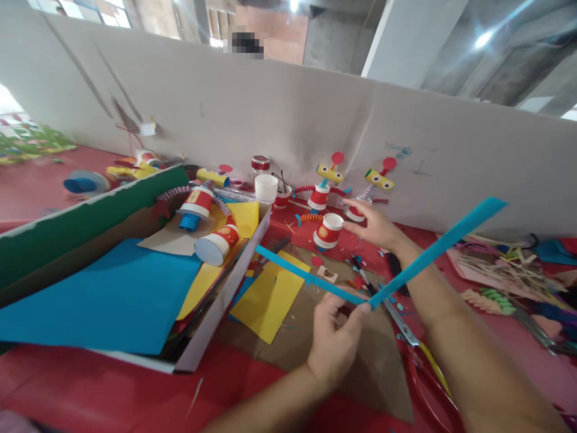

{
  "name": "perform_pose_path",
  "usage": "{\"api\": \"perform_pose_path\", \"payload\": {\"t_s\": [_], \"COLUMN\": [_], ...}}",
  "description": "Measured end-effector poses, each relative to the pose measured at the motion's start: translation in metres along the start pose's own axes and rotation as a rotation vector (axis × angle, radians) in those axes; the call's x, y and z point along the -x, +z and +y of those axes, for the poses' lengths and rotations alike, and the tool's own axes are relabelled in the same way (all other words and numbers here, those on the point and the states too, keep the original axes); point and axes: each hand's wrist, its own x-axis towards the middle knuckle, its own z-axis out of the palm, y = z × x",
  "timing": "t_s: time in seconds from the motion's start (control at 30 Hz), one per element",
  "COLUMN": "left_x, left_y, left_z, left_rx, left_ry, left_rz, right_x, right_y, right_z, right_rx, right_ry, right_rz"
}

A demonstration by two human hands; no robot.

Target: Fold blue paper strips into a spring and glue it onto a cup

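Note:
My left hand (pixel 336 334) pinches two blue paper strips (pixel 311 276) where their ends meet, so they spread in a V above the brown cardboard (pixel 369 361). Fingers apart, my right hand (pixel 372 222) reaches toward a red and white paper cup (pixel 330 231) with one orange folded arm; whether a fingertip touches it I cannot tell. Just behind that hand stand two paper-cup robots (pixel 319 197) with yellow tube heads and red discs. Large scissors (pixel 408 334) lie under my right forearm, beside a dark pen-like tool.
At left, a box (pixel 216 313) holds blue and yellow paper with two cup figures on it. Yellow sheets (pixel 273 297) lie on the cardboard. White cups (pixel 265 188) and a jar (pixel 260 168) stand by the grey partition (pixel 270 108). Craft scraps (pixel 489 258) are heaped at right.

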Motion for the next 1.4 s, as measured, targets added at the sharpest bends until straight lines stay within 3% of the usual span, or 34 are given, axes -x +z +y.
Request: {"api": "perform_pose_path", "payload": {"t_s": [0.07,0.13,0.17,0.2,0.27,0.3,0.37,0.57,0.73,0.83,0.93,1.17,1.4], "left_x": [-0.005,-0.008,-0.01,-0.011,-0.012,-0.012,-0.012,-0.013,-0.018,-0.018,-0.018,-0.015,-0.008], "left_y": [-0.001,-0.003,-0.004,-0.005,-0.005,-0.004,-0.002,-0.001,-0.008,-0.01,-0.009,-0.003,0.004], "left_z": [-0.001,-0.002,-0.003,-0.004,-0.006,-0.007,-0.009,-0.012,-0.017,-0.017,-0.015,-0.008,0.002], "left_rx": [0.047,0.047,0.036,0.031,0.058,0.08,0.099,0.013,-0.05,-0.073,-0.077,-0.082,-0.107], "left_ry": [-0.066,-0.121,-0.135,-0.139,-0.144,-0.15,-0.167,-0.194,-0.29,-0.259,-0.201,-0.143,-0.052], "left_rz": [0.045,0.103,0.127,0.143,0.139,0.122,0.094,0.105,0.101,0.053,-0.019,-0.133,-0.221], "right_x": [0.028,0.065,0.085,0.103,0.134,0.145,0.159,0.165,0.166,0.167,0.168,0.168,0.17], "right_y": [-0.006,-0.002,0.003,0.01,0.026,0.033,0.043,0.048,0.046,0.042,0.039,0.036,0.036], "right_z": [-0.009,-0.025,-0.035,-0.045,-0.065,-0.073,-0.081,-0.071,-0.067,-0.07,-0.072,-0.078,-0.084], "right_rx": [-0.089,-0.281,-0.386,-0.494,-0.658,-0.698,-0.734,-0.683,-0.402,-0.305,-0.264,-0.449,-0.57], "right_ry": [0.131,0.35,0.44,0.503,0.537,0.537,0.565,0.63,0.437,0.331,0.323,0.505,0.52], "right_rz": [0.249,0.469,0.498,0.436,0.115,0.065,0.087,0.166,0.228,0.277,0.311,0.281,0.39]}}
